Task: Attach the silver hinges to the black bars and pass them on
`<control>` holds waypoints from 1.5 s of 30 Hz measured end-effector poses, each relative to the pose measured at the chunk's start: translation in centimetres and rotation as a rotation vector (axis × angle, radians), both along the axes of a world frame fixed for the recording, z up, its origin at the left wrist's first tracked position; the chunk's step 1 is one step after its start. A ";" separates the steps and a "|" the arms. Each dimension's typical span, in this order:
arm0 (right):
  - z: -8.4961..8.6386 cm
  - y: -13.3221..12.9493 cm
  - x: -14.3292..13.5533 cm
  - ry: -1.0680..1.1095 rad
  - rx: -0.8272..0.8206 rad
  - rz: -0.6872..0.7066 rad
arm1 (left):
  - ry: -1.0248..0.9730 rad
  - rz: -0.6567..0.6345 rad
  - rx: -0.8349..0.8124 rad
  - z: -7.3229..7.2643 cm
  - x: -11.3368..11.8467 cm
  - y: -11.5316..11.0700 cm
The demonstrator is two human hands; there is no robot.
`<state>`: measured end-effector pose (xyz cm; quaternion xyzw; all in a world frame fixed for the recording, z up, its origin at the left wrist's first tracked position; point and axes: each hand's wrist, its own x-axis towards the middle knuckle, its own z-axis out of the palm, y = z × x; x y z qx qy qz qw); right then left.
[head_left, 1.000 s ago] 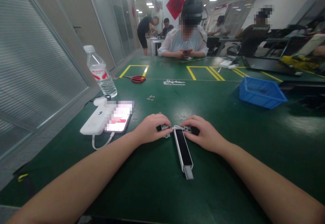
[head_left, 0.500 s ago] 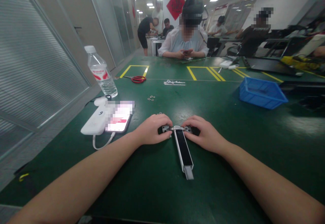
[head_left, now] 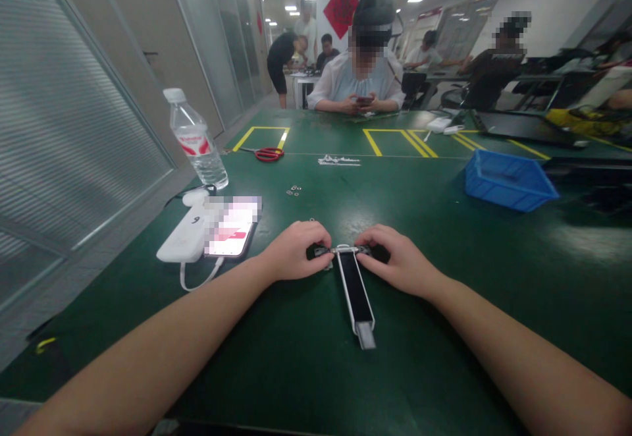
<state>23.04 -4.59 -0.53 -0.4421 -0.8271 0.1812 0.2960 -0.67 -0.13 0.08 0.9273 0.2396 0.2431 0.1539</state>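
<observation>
In the middle of the green table [head_left: 276, 370] lies a long, narrow bar [head_left: 356, 291] with a black face, white edges and a grey tab at its near end. Across its far end runs a thin metal crosspiece [head_left: 345, 249] with dark end parts. My left hand [head_left: 299, 251] is closed, thumb and fingers pinching the left end of that crosspiece. Opposite it, my right hand [head_left: 395, 259] is closed on the right end in the same way. The bar's exact kind I cannot make out, and my fingers partly hide the end parts.
Several small metal rings [head_left: 294, 190] lie beyond my left hand. A phone [head_left: 237, 228], a white power bank [head_left: 180, 235] and a water bottle [head_left: 197, 143] stand left. Farther off are red scissors [head_left: 269, 154], a blue bin [head_left: 511, 182] and a person [head_left: 360, 87] seated opposite.
Both hands keep their pinch and have barely moved. The dark end parts of the crosspiece look slightly turned, showing less of their metal faces. The bar stays in place.
</observation>
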 end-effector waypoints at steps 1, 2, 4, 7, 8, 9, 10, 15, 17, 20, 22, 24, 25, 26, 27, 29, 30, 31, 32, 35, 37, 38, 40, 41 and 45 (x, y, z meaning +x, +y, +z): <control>0.0 0.0 0.0 0.002 0.002 0.002 | 0.000 0.001 -0.003 0.0 0.0 0.0; 0.0 0.0 0.0 0.004 0.003 0.002 | 0.002 0.003 -0.005 0.0 0.0 0.0; -0.1 0.0 0.1 0.012 0.005 0.002 | 0.003 0.003 -0.006 0.0 0.0 0.0; -0.2 0.1 0.1 0.031 0.011 0.008 | -0.004 -0.003 -0.005 0.0 0.0 -0.1; -0.3 0.1 0.2 0.038 0.013 0.011 | -0.008 -0.005 -0.004 0.0 0.0 -0.1; -0.4 0.1 0.2 0.044 0.017 0.015 | -0.010 -0.006 -0.003 0.1 0.0 -0.1; -0.4 0.1 0.2 0.049 0.020 0.016 | -0.010 -0.005 -0.002 0.1 0.0 -0.1; -0.5 0.1 0.2 0.054 0.038 -0.003 | 0.000 -0.004 -0.001 0.1 0.0 0.0; -0.5 0.1 0.2 0.060 0.039 -0.007 | -0.002 -0.003 -0.003 0.1 0.0 0.0; -0.5 0.1 0.2 0.068 0.030 -0.006 | 0.001 -0.008 -0.011 0.1 0.0 0.0; -0.5 0.1 0.2 0.066 0.022 -0.002 | 0.005 -0.011 -0.013 0.1 0.0 0.0; -0.5 0.1 0.2 0.061 0.028 -0.004 | 0.010 -0.010 -0.015 0.2 0.0 0.0; -0.5 0.1 0.2 0.057 0.039 -0.008 | 0.012 -0.007 -0.015 0.2 0.0 0.0; -0.5 0.1 0.2 0.052 0.051 -0.015 | 0.013 -0.003 -0.015 0.2 0.0 0.0; -0.5 0.1 0.2 0.048 0.063 -0.021 | 0.012 -0.001 -0.014 0.2 0.0 0.0; -0.4 0.1 0.1 0.039 0.070 -0.029 | 0.007 0.000 -0.012 0.1 -0.1 0.0; -0.4 0.0 0.1 0.037 0.066 -0.030 | 0.002 -0.002 -0.010 0.1 -0.1 0.0; -0.4 0.0 0.1 0.037 0.060 -0.029 | -0.001 -0.006 -0.010 0.1 -0.1 0.0; -0.3 0.0 0.1 0.036 0.055 -0.028 | -0.004 -0.010 -0.010 0.1 -0.1 0.0; -0.2 -0.1 0.1 0.035 0.037 -0.023 | -0.009 -0.015 -0.010 0.2 -0.1 0.0; -0.1 -0.1 0.1 0.036 0.021 -0.027 | -0.015 0.006 -0.017 0.4 0.0 -0.1; -0.1 -0.1 0.1 0.039 0.014 -0.035 | -0.028 0.036 -0.021 0.4 0.0 -0.1; -0.1 0.0 0.1 0.055 0.005 -0.059 | -0.096 0.145 -0.027 0.6 0.0 -0.1; -0.1 0.0 0.1 0.069 0.002 -0.072 | -0.151 0.217 -0.028 0.6 0.0 -0.1; -0.3 0.3 0.2 0.124 -0.005 -0.148 | -0.345 0.460 -0.005 0.2 -0.3 0.6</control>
